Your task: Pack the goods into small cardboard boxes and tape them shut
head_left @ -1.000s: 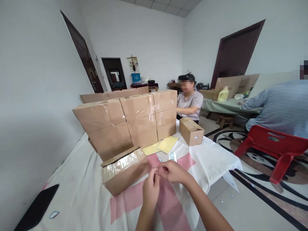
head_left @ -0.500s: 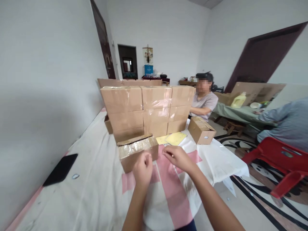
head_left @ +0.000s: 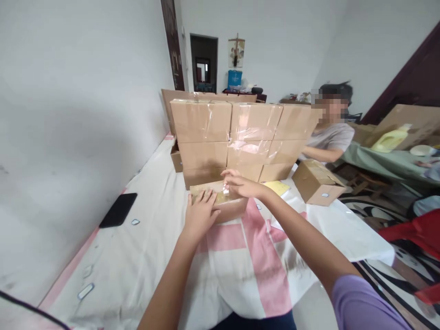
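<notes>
A small brown cardboard box [head_left: 231, 211] with shiny tape over its top stands on the table in front of me. My left hand [head_left: 202, 208] lies on the box's top left part, fingers spread and flat. Over the top right part is my right hand [head_left: 242, 185], its fingers bent together at the tape. A small whitish, shiny bit shows under those fingertips; whether it is a label or loose tape I cannot make out.
Behind the box rises a wall of stacked taped cartons [head_left: 202, 121]. Another carton [head_left: 318, 183] stands at right, near a yellow sheet [head_left: 277, 188]. A black phone-like slab [head_left: 118, 210] and small blue-edged labels [head_left: 85, 291] lie at left. A co-worker [head_left: 332, 133] sits beyond.
My left hand has opened and come down flat on the box. My right hand has moved from beside the box onto its top. The raised top flap now lies flat, and my view has shifted.
</notes>
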The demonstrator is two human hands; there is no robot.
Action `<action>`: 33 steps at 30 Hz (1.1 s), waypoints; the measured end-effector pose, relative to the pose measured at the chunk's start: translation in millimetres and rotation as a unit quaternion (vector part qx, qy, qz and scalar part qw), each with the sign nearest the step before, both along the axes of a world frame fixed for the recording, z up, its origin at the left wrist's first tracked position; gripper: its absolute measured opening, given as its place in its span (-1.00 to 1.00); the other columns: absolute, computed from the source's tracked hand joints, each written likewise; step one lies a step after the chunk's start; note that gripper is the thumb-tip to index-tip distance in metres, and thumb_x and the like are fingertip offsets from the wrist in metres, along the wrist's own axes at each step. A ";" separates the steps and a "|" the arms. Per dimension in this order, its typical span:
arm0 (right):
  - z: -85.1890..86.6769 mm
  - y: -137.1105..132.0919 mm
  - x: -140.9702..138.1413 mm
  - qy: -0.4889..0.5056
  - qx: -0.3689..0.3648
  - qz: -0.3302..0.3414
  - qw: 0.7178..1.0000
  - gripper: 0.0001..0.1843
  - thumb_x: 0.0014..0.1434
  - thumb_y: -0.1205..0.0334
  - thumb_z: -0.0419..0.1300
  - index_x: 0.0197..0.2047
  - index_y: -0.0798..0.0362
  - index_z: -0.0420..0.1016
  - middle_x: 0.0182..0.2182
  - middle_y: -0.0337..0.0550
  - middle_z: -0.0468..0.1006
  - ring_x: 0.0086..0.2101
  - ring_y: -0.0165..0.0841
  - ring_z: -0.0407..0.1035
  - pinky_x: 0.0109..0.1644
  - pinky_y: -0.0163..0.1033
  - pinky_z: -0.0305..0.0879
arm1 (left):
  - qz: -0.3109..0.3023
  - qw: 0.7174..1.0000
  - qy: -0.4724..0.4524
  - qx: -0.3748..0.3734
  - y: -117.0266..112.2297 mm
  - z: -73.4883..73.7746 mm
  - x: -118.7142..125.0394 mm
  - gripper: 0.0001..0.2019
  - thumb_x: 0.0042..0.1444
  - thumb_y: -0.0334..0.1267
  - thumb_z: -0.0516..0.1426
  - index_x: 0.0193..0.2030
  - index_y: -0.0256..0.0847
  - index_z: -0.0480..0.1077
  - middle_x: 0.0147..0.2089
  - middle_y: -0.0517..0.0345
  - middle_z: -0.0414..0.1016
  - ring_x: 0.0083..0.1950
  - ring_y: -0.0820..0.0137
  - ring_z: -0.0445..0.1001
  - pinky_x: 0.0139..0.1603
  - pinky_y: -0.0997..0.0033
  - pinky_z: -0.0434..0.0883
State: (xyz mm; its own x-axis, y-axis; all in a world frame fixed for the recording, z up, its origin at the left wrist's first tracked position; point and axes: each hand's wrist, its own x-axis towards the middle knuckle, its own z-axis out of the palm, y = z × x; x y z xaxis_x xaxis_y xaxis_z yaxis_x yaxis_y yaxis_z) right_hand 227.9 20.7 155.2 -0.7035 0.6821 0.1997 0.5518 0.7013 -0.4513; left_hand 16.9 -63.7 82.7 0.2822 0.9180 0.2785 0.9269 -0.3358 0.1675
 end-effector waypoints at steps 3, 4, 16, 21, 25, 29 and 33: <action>-17.5 18.5 -13.1 -0.056 -0.027 -0.024 0.998 -0.87 0.32 0.32 0.14 -0.17 0.05 0.53 0.28 -0.02 0.27 0.33 -0.01 0.04 0.40 0.31 -0.10 | -0.001 1.000 -0.006 0.002 -2.0 -0.8 -0.3 -0.45 0.33 -0.18 0.09 0.45 -0.05 0.20 0.50 0.03 0.17 0.53 0.06 0.08 0.51 -0.35 -0.11; -21.8 21.6 -15.3 -0.066 -0.032 -0.030 0.997 -0.86 0.32 0.30 0.14 -0.18 0.06 0.54 0.28 0.01 0.27 0.32 0.02 0.05 0.39 0.34 -0.11 | -0.002 1.000 -0.009 0.002 -2.5 -0.8 -0.5 -0.45 0.33 -0.18 0.09 0.45 -0.05 0.20 0.50 0.04 0.17 0.54 0.07 0.08 0.51 -0.36 -0.12; -31.6 22.5 -15.3 -0.057 -0.026 -0.038 0.997 -0.85 0.38 0.30 0.07 -0.18 0.07 0.47 0.25 0.01 0.30 0.28 -0.06 0.14 0.34 0.24 -0.06 | 0.027 0.999 -0.011 0.013 -4.6 8.0 22.8 -0.43 0.27 -0.22 0.18 0.42 0.04 0.26 0.46 -0.12 0.22 0.49 -0.14 0.11 0.42 -0.58 -0.27; -31.8 21.7 -19.3 -0.052 -0.011 -0.069 0.996 -0.93 0.29 0.26 0.19 -0.19 0.07 0.42 0.22 0.01 0.29 0.22 -0.08 0.20 0.30 0.11 0.04 | 0.041 0.999 -0.020 0.026 -6.7 3.1 29.4 -0.53 0.31 -0.36 0.05 0.33 0.00 0.35 0.46 -0.06 0.23 0.49 -0.02 0.11 0.44 -0.55 -0.21; -34.6 22.3 -20.5 -0.027 -0.004 -0.167 0.986 -0.63 0.12 0.20 0.35 -0.05 0.07 0.35 0.10 0.06 0.34 0.07 -0.07 0.30 0.18 0.02 0.19 | 0.051 0.998 -0.014 0.020 -8.4 1.0 32.6 -0.50 0.32 -0.38 -0.02 0.36 -0.02 0.33 0.48 -0.03 0.20 0.50 -0.03 0.09 0.43 -0.56 -0.17; -44.4 19.8 -17.6 0.005 -0.034 -0.260 0.965 -0.39 0.05 0.02 0.44 0.06 0.10 0.33 0.01 0.11 0.44 -0.05 -0.05 0.39 0.04 -0.03 0.32 | 0.039 0.999 -0.010 0.023 -7.2 1.9 34.8 -0.49 0.30 -0.41 -0.03 0.35 -0.04 0.34 0.47 0.03 0.24 0.49 -0.03 0.12 0.43 -0.57 -0.19; -54.9 14.0 -16.5 0.048 -0.056 -0.312 0.947 -0.45 0.07 -0.08 0.41 0.00 0.06 0.41 -0.05 0.07 0.52 -0.03 -0.05 0.42 0.03 -0.06 0.34 | 0.018 0.999 -0.005 0.036 -5.7 1.7 37.0 -0.46 0.27 -0.48 -0.06 0.33 -0.09 0.36 0.41 0.02 0.35 0.47 0.00 0.17 0.45 -0.54 -0.27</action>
